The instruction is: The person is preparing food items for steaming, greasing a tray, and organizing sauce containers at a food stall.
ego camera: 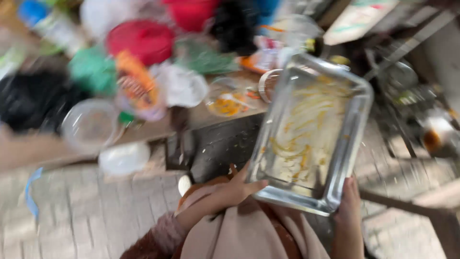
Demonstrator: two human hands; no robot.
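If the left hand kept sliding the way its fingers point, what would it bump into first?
The left hand points right, along the near end of the metal tray it grips. Probably it would meet the right hand holding the far corner, though blur hides depth.

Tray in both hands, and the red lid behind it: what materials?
Tray: likely stainless steel or aluminium; silvery, shiny walls with bright reflections, thin rolled rim, yellow smears inside. Left hand and right hand grip its near edge. Red lid: probably plastic; flat, saturated colour with a soft sheen, but motion blur leaves it uncertain.
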